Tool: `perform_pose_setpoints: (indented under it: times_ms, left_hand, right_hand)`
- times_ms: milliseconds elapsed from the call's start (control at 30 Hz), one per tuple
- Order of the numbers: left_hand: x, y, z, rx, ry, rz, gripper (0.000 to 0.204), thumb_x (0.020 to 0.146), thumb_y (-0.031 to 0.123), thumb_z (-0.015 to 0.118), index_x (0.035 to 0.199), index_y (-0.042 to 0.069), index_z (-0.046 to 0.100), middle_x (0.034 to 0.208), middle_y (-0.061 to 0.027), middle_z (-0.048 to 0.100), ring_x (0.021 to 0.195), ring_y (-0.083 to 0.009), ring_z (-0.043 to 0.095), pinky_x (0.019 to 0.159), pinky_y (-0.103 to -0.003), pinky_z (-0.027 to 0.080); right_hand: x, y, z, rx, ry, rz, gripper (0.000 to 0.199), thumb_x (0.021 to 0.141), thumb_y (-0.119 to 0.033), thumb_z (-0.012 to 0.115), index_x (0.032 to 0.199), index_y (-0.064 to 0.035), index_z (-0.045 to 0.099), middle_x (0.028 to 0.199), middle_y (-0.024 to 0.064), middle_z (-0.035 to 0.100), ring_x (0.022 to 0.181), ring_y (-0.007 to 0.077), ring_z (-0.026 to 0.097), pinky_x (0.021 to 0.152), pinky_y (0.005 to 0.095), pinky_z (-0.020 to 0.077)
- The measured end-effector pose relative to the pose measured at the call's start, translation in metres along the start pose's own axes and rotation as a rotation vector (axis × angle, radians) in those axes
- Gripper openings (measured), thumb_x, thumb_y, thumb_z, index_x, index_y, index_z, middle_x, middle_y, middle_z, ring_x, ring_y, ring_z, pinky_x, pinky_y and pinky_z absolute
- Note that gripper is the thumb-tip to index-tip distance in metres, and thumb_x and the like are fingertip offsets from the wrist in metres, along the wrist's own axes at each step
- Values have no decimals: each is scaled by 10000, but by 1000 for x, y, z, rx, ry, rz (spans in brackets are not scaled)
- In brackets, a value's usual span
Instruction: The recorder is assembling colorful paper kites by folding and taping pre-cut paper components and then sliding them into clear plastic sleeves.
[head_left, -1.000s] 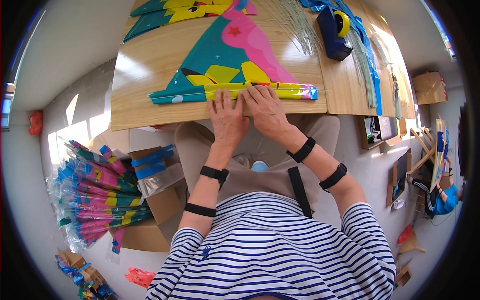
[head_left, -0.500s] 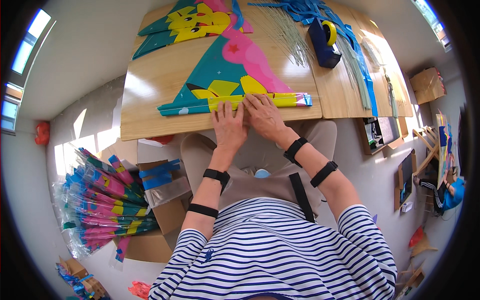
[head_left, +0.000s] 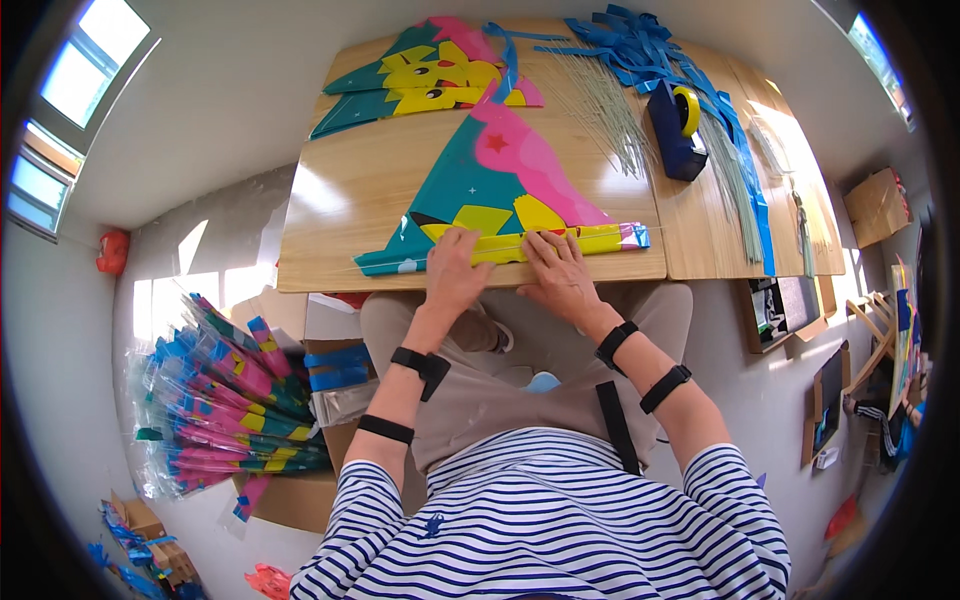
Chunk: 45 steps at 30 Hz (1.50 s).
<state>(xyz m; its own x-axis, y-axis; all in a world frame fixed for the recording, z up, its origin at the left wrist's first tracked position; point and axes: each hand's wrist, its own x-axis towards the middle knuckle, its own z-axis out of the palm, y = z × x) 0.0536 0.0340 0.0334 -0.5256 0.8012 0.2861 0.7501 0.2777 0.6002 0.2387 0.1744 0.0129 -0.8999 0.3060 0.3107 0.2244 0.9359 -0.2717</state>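
A triangular kite sheet [head_left: 452, 178] in teal, pink and yellow lies on the wooden table with its point away from me. Its near edge is rolled into a narrow tube [head_left: 600, 240], and a thin pale rod sticks out past the right end. My left hand [head_left: 458, 275] curls its fingers over the roll left of the middle. Just right of it, my right hand [head_left: 562, 280] presses on the same roll, fingers bent over the top and thumb toward the left hand. What lies beneath the fingers is hidden.
More kite sheets [head_left: 400, 85] lie at the far left of the table [head_left: 335, 220]. Thin rods [head_left: 610, 125], blue ribbons [head_left: 640, 50] and a tape dispenser [head_left: 675, 135] are at the far right. Bagged rolled kites [head_left: 230, 400] fill a carton beside me on the left.
My hands have moved slightly apart along the roll, the left one shifting leftward with its fingers more curled. The whole view has shifted, so the table appears lower and farther right.
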Motion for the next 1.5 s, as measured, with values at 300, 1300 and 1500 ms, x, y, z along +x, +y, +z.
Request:
perform_pose_setpoints:
  times_ms: [300, 1300, 1500]
  left_hand:
    - [92, -107, -38, 105, 1, -484, 429, 694, 206, 880, 1026, 11, 691, 1005, -192, 701, 978, -364, 672, 824, -461, 541]
    - [99, -109, -34, 258, -105, -464, 254, 714, 178, 837, 872, 42, 692, 928, -202, 715, 943, -420, 686, 771, -510, 548]
    - [95, -106, -30, 293, -58, -484, 181, 761, 149, 783, 897, 54, 708, 976, -184, 729, 959, -416, 694, 788, -514, 557]
  right_hand:
    - [-1, -8, -6, 26, -70, 49, 856, 771, -354, 827, 1488, -32, 489, 1584, 89, 415, 1458, 329, 360, 1240, 553, 220]
    - [1, -10, -8, 16, -77, 50, 873, 736, -272, 845, 1486, -14, 481, 1584, 104, 405, 1446, 330, 368, 1237, 562, 208]
    - [1, -10, -7, 14, -81, 52, 873, 733, -264, 843, 1487, -15, 479, 1585, 103, 404, 1447, 328, 369, 1236, 563, 210]
